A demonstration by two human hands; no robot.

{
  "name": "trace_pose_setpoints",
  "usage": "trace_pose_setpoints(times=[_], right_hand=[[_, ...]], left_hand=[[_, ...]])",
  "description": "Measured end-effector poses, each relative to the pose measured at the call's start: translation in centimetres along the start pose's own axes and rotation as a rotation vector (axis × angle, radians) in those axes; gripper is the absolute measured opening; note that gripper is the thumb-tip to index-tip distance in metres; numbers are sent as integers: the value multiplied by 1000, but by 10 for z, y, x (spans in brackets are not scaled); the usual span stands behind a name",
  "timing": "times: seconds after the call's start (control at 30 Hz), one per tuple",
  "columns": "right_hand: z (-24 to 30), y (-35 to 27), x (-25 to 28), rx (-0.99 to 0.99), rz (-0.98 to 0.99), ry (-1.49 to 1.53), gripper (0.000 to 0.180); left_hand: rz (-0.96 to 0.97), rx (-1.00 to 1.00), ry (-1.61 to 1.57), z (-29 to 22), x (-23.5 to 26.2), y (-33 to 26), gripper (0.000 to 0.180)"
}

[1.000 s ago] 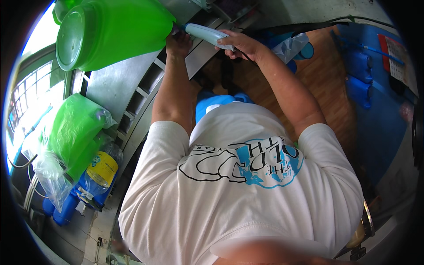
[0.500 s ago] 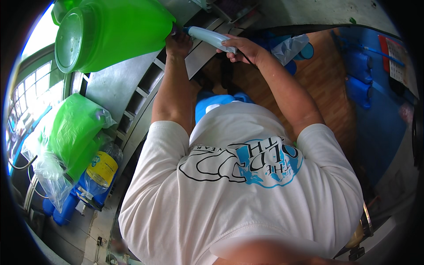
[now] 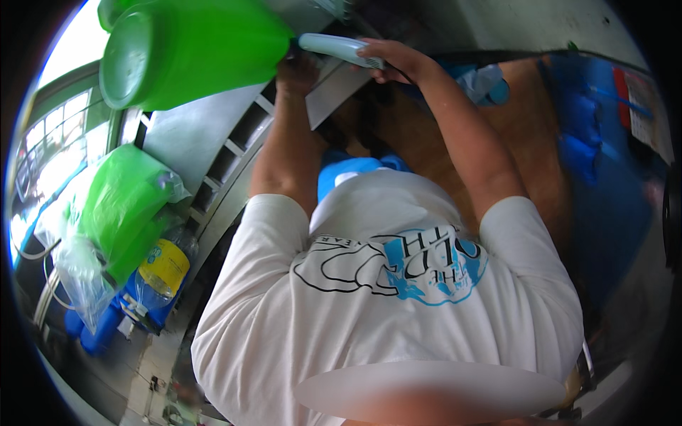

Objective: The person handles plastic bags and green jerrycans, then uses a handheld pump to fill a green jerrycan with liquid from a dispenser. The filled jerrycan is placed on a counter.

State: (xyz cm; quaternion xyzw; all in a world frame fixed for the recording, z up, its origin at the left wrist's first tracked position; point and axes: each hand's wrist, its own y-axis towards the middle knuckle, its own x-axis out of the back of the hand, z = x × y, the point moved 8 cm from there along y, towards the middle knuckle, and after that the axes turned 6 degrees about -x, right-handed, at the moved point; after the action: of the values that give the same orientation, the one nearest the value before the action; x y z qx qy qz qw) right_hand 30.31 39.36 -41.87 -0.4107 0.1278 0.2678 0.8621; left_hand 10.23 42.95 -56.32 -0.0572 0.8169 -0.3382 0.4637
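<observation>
A large translucent green water jug (image 3: 206,53) lies on its side at the upper left, its round base toward the left. My left hand (image 3: 297,73) is at the jug's right end, fingers curled up against its dark neck; they are blurred and partly in shadow. My right hand (image 3: 394,59) is closed around the rear of a slim pale blue corded hand tool (image 3: 330,46) with a vented back end. The tool's dark tip points left, very near the jug's neck and above my left hand. A dark cord runs back under my right wrist.
Below the jug, a metal counter (image 3: 195,124) borders a slotted rack (image 3: 234,148). At left stand a plastic-wrapped green jug (image 3: 117,202) and a clear bottle with a yellow label (image 3: 163,266). Blue containers (image 3: 582,131) are at right, beyond the wooden floor (image 3: 522,128).
The pale blue tool has turned more level, and its tip is closer to the jug's neck. My left hand remains at the neck. The whole view has shifted slightly.
</observation>
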Motion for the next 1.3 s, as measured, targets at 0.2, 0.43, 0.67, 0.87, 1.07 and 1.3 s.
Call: trace_pose_setpoints(times=[0.2, 0.43, 0.67, 0.87, 1.07, 1.3], right_hand=[[23, 0, -9, 137, 12, -90, 69], [9, -29, -23, -70, 67, -76, 67], [25, -20, -20, -17, 48, -85, 67], [25, -9, -15, 107, 36, -223, 65], [-15, -14, 3, -23, -44, -23, 64], [-49, -19, -26, -1, 36, 138, 70]], left_hand=[[-8, -312, -162, -15, 10, 14, 43], [-196, -113, 117, -1, -2, -17, 41], [-175, -58, 119, 5, 19, 8, 53], [34, -263, 75, -12, 19, 17, 74], [-284, -76, 176, -1, 16, -26, 67], [-89, -199, 160, -14, -26, -35, 57]])
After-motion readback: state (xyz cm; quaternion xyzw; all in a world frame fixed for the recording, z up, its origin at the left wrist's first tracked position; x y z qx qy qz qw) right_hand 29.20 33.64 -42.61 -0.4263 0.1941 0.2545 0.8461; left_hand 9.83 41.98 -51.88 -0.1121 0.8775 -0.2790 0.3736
